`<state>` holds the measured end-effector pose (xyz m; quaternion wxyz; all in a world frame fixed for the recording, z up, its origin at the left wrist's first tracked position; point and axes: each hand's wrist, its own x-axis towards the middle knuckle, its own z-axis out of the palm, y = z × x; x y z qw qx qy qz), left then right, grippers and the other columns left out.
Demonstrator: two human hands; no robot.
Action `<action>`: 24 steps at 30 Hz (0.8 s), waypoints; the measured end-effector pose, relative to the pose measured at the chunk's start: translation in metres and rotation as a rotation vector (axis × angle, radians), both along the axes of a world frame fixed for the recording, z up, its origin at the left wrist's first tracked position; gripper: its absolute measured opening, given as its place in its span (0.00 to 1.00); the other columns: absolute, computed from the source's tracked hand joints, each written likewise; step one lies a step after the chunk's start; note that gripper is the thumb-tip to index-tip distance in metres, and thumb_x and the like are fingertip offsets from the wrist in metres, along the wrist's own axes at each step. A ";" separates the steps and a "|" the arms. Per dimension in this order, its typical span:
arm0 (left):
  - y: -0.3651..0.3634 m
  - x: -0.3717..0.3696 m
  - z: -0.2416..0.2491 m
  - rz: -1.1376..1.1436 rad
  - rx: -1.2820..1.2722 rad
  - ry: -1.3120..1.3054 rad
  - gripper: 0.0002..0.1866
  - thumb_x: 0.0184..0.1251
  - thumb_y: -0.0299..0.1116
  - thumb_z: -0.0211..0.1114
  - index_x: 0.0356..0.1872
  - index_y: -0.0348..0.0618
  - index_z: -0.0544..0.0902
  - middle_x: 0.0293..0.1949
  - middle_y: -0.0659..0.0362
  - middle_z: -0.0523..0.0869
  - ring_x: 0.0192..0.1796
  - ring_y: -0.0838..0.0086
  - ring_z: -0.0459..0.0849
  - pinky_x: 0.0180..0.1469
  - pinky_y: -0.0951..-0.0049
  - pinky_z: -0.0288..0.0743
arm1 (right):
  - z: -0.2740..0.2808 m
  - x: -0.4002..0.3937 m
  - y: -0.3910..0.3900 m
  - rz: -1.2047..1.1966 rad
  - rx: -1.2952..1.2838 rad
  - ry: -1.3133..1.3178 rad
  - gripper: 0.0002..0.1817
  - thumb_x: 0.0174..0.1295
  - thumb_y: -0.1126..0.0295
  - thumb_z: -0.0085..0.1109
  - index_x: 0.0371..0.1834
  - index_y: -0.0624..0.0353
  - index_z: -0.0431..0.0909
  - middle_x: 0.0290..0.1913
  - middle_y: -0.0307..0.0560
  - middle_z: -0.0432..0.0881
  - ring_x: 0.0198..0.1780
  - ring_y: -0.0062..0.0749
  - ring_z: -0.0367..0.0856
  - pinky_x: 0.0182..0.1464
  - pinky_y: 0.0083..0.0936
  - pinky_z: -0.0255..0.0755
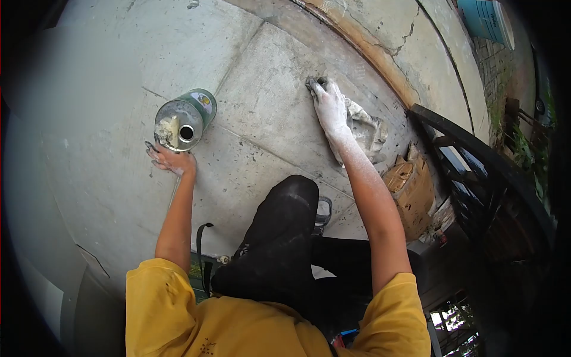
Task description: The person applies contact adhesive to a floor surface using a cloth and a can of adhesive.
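Note:
My left hand [171,160] is right at the near rim of a green metal can [205,107], its dark-smudged fingers spread. The can's grey top has a round dark opening and a lump of pale yellowish paste [169,130] beside it. Out to the right, my right hand [331,106] is coated in white powder, with its fingers curled closed and their tips darkened. What those fingers hold, if anything, I cannot tell. A crumpled, whitish plastic bag [376,134] smeared with grey lies under and beside my right wrist.
Grey concrete slabs [262,113] with dark specks spread around both hands. A crumpled brown paper bag [410,190] sits right of my right forearm, near a dark railing [476,146]. A blue bucket [485,22] lies at the top right. My bent knee [294,193] is between my arms.

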<state>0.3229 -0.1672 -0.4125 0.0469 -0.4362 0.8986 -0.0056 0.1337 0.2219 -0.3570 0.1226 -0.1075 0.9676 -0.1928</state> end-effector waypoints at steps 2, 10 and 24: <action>-0.007 0.009 -0.009 -0.076 -0.070 0.094 0.50 0.47 0.40 0.79 0.71 0.41 0.59 0.75 0.42 0.58 0.81 0.54 0.46 0.80 0.46 0.35 | 0.009 -0.008 -0.005 -0.053 -0.089 0.010 0.12 0.65 0.72 0.53 0.49 0.57 0.82 0.50 0.56 0.79 0.54 0.51 0.78 0.56 0.41 0.74; 0.002 -0.002 0.007 -0.020 0.003 0.043 0.52 0.47 0.46 0.80 0.72 0.41 0.59 0.75 0.41 0.58 0.81 0.53 0.45 0.79 0.45 0.35 | 0.021 -0.014 -0.013 -0.067 -0.037 -0.036 0.11 0.62 0.72 0.57 0.46 0.61 0.82 0.49 0.57 0.81 0.54 0.51 0.78 0.57 0.41 0.73; -0.017 0.025 -0.026 -0.147 -0.141 0.074 0.52 0.47 0.37 0.78 0.73 0.34 0.57 0.76 0.45 0.56 0.81 0.53 0.48 0.79 0.46 0.38 | 0.017 -0.044 -0.009 -0.180 -0.104 -0.039 0.12 0.56 0.72 0.62 0.43 0.65 0.79 0.45 0.59 0.80 0.51 0.56 0.79 0.54 0.44 0.73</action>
